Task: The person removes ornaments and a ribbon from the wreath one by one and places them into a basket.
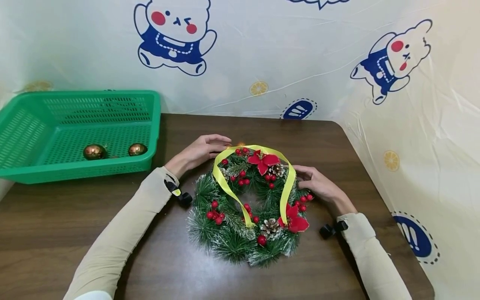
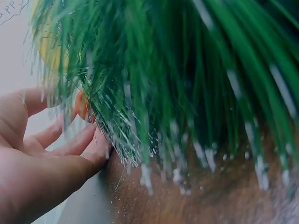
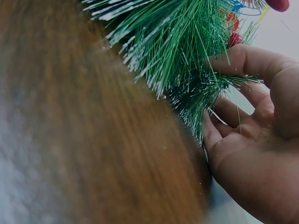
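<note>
To the left, at the back of the bench [image 1: 165, 254], stood a green plastic basket [image 1: 75, 171], rectangular, with perforated walls and floor. In it lay two shiny bronze balls [image 1: 94, 152], well apart, both toward its near wall; the left one looked larger.

In front of me on the dark brown, wood-grained bench was a round wreath of green artificial pine [image 1: 232, 246], its needle tips frosted white and its middle open. Two red cloth flowers [image 1: 295, 220] stood out on it, one near the far edge and one at the near right. Beside each sat a brown pine cone with pale-tipped scales [image 1: 271, 226], and clusters of glossy red berries [image 1: 215, 216] dotted the ring. A flat yellow ribbon [image 1: 288, 187] arched round the far part, both its ends trailing toward the near side.

My left grip [image 1: 200, 152] was at the wreath's far left edge, fingers partly bent, beside a small orange round thing [image 2: 81, 106] half hidden by needles; I cannot tell whether it had closed on anything. My right grip [image 1: 318, 183] was at the right edge, thumb and curled fingers either side of the greenery, narrowly parted, holding the wreath there.
</note>
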Demonstrator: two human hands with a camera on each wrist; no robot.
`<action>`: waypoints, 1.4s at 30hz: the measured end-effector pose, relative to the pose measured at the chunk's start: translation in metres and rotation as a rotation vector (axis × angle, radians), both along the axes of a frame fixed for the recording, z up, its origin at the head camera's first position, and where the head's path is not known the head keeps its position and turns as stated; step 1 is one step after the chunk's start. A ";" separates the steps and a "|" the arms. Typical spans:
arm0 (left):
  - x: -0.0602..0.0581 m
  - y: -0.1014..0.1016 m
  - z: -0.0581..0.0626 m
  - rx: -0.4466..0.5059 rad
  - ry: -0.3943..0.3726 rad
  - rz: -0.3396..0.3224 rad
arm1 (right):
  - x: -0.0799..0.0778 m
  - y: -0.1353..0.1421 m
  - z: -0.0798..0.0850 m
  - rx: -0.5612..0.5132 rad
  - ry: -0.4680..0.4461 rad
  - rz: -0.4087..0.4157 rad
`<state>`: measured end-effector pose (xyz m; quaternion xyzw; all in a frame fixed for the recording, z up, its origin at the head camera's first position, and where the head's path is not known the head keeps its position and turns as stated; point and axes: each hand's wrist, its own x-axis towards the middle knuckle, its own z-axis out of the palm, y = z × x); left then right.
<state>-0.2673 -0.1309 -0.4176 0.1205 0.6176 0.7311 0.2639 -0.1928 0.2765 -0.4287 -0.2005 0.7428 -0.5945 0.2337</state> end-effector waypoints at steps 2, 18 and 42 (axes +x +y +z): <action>0.000 0.000 0.002 -0.020 0.015 0.000 | 0.000 0.000 0.000 -0.006 0.000 -0.008; 0.001 0.002 0.006 -0.067 0.051 0.055 | 0.016 -0.001 0.018 0.091 0.183 -0.096; 0.008 -0.003 0.024 -0.068 0.113 0.093 | 0.033 0.004 0.005 0.019 0.068 -0.172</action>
